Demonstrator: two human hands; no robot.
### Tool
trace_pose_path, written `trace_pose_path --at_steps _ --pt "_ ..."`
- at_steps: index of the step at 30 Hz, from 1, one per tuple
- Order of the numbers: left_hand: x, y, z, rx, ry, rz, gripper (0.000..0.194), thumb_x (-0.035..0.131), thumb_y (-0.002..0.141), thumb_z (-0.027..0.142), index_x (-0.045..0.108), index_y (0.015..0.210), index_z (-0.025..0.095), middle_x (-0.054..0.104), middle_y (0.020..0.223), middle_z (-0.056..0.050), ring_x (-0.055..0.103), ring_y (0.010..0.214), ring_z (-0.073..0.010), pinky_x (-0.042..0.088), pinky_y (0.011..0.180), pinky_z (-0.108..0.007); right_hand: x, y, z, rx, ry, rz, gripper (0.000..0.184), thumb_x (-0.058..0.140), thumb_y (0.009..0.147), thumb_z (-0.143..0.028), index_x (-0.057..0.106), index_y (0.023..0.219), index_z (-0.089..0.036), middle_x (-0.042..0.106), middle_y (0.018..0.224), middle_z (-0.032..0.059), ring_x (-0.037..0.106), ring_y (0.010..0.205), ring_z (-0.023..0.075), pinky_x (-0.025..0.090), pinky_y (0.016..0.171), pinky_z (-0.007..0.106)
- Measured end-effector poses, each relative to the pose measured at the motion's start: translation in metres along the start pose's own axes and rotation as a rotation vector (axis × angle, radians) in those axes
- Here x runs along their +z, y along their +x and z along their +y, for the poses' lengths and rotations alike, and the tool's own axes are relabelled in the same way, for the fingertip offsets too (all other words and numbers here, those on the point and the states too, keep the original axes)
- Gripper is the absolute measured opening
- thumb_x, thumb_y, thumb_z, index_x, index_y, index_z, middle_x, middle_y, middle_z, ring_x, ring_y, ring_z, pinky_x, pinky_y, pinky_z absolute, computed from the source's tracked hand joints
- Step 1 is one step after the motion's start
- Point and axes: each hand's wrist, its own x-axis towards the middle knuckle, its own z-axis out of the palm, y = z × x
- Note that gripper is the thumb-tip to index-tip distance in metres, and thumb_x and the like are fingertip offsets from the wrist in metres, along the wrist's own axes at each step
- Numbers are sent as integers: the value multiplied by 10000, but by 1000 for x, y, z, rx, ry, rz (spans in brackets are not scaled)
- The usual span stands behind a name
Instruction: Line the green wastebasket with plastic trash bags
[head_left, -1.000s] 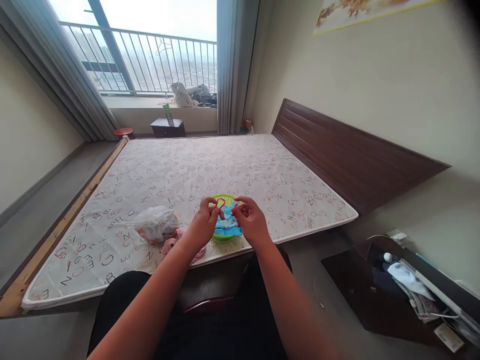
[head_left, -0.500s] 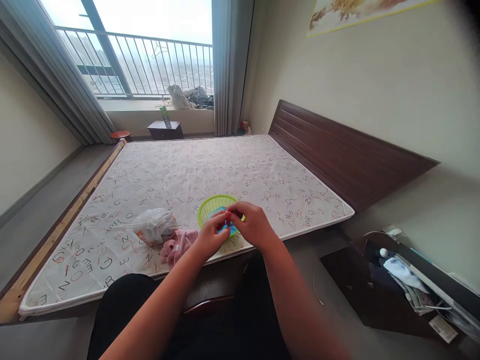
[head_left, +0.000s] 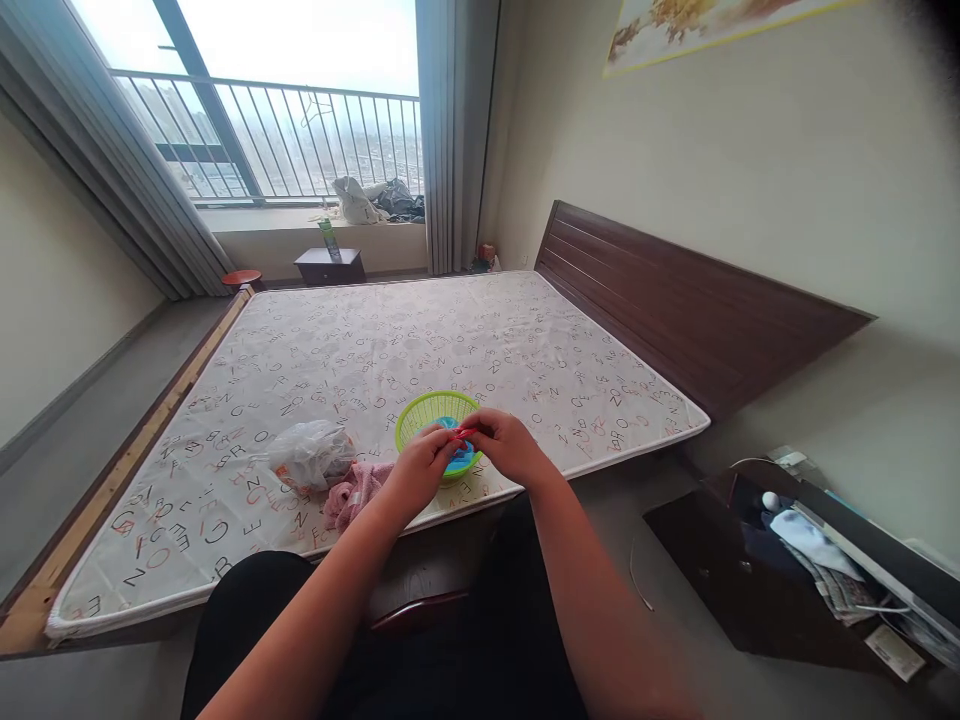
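Note:
My left hand (head_left: 417, 467) and my right hand (head_left: 507, 447) meet over the near side of a green basket (head_left: 426, 409) on the bed's near edge. Their fingers are pinched together on a small red thing (head_left: 464, 434) between them. A blue cloth (head_left: 457, 458) shows in the basket just under the fingers. A pink cloth (head_left: 351, 490) lies left of my left hand, and a crumpled plastic bag (head_left: 311, 452) lies beyond it.
The mattress (head_left: 420, 345) has a letter-print cover, with a dark wooden headboard (head_left: 675, 300) on the right. A dark bedside cabinet (head_left: 712, 570) with cloths and papers stands at lower right. A small table (head_left: 330, 265) sits below the window.
Both hands have dropped lower and closer together over the basket. The blue cloth that was held up between them now lies in the basket. The view has shifted slightly.

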Motion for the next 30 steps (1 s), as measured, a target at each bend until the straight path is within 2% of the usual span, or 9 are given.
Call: trace_pose_path --at_steps 3,7,12,15,19,23,26,28,30 --pt "3 -3 2 -69 -55 26 272 521 990 359 717 894 197 684 875 -40 601 849 -187 465 783 -298 -4 -1 5 31 19 16 179 697 866 -392 702 876 -213 675 797 -18 604 748 148 474 706 286" --pt "6 -4 0 -133 -191 88 298 549 952 430 687 840 190 666 808 -29 588 779 -174 457 716 -285 -10 -3 13 95 108 -70 280 752 818 -464 661 803 -200 645 724 -23 585 695 146 445 663 278" --pt "7 0 -18 -402 -458 137 424 634 832 603 621 821 179 492 542 53 444 492 -108 339 498 -235 -7 -6 18 77 198 -55 315 688 871 -501 645 801 -198 638 733 -15 596 725 149 470 724 291" --pt "6 3 -24 -500 -551 164 479 697 747 639 607 827 176 520 537 53 443 464 -97 335 472 -225 5 -7 15 85 140 -64 273 695 869 -471 682 866 -198 654 781 -9 591 746 150 467 723 288" --pt "1 3 -21 -497 -643 199 481 731 724 614 624 848 161 574 603 32 491 511 -92 380 497 -221 23 -8 9 -9 -70 -147 160 690 888 -370 732 888 -216 691 868 4 603 813 158 466 766 293" --pt "-2 2 -15 -468 -606 190 499 720 738 635 628 851 158 582 624 29 487 515 -91 384 494 -226 29 -10 7 -148 -196 -204 144 686 914 -346 755 852 -236 698 897 18 621 881 175 474 841 317" --pt "-1 1 -13 -442 -554 144 523 714 727 669 609 823 166 547 591 43 463 501 -90 364 480 -223 26 -10 10 -165 -150 -144 222 647 947 -418 749 877 -233 694 933 31 631 913 182 486 872 334" --pt "0 1 -12 -415 -535 108 509 707 742 667 590 800 175 528 587 49 454 504 -88 354 482 -220 24 -8 15 -148 -56 -51 256 612 964 -459 724 922 -232 692 1006 41 634 995 189 488 938 352" --pt "1 0 -11 -393 -548 80 491 709 756 651 570 801 182 522 605 53 446 511 -82 346 487 -213 24 -5 23 -105 73 -18 261 621 950 -486 679 970 -232 683 1084 45 628 1071 193 486 989 365"
